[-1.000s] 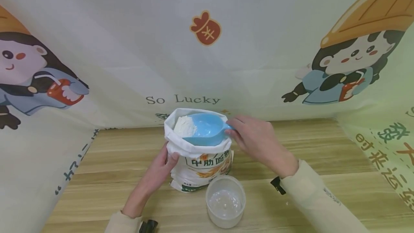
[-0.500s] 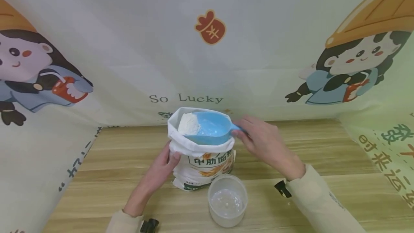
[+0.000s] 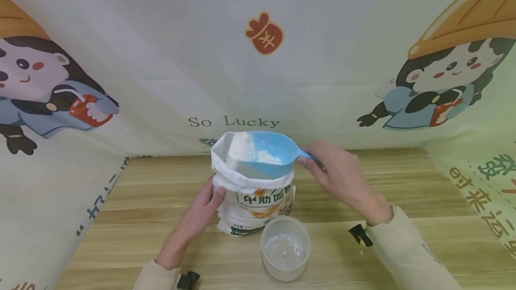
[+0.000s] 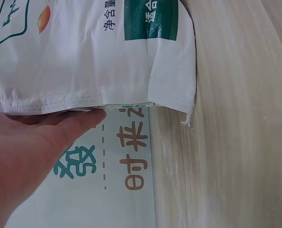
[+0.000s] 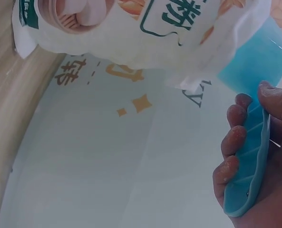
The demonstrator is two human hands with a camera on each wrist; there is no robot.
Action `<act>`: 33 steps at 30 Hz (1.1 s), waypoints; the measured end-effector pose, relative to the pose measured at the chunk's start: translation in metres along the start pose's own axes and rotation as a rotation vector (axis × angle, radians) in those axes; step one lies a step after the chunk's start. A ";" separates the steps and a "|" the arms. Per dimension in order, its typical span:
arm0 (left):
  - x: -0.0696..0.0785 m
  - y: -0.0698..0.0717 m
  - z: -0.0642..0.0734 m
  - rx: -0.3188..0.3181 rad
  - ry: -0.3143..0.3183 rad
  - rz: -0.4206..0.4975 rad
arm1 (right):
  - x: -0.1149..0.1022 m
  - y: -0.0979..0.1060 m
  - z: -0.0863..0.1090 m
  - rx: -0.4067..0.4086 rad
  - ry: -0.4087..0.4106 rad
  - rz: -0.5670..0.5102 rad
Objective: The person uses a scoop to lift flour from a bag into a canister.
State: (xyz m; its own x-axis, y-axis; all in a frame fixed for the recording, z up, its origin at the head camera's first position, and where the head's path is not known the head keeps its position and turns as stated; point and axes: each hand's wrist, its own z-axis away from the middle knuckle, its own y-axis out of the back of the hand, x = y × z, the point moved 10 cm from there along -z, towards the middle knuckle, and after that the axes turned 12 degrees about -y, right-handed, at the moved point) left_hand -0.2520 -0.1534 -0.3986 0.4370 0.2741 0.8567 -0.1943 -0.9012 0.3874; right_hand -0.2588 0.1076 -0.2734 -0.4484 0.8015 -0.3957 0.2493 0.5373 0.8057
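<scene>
A white flour bag (image 3: 258, 211) stands upright with its mouth open and its rim folded outward. Over that mouth is a blue scoop (image 3: 278, 147), with white flour (image 3: 242, 147) heaped toward its front end. My right hand (image 3: 338, 176) grips the scoop's handle (image 5: 250, 156), fingers wrapped round its ridged underside. At the bag's left side my left hand (image 3: 203, 209) holds it just below the rim, thumb in front and fingers farther back. The left wrist view shows that hand (image 4: 36, 147) along the bag's edge. A clear round tub (image 3: 285, 254) stands in front of the bag.
Everything stands on a wood-grain tabletop (image 3: 133, 209). A pale printed cloth (image 3: 181, 57) rises behind the table and along both sides. Dark wrist devices (image 3: 360, 235) sit at both sleeve cuffs.
The flour-laden scoop has risen slightly in the bag's mouth and shifted right, with my right hand. Flour now also lies farther back in the scoop. My left hand keeps its hold on the bag.
</scene>
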 end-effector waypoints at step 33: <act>0.001 -0.001 -0.002 -0.008 0.009 -0.015 | 0.016 0.052 0.032 0.129 0.072 0.018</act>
State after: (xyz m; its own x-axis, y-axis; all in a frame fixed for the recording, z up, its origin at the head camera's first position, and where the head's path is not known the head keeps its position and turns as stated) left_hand -0.2528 -0.1514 -0.3973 0.4317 0.2905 0.8540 -0.1952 -0.8942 0.4029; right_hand -0.2255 0.1567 -0.2522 -0.5020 0.7929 -0.3454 0.3642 0.5560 0.7472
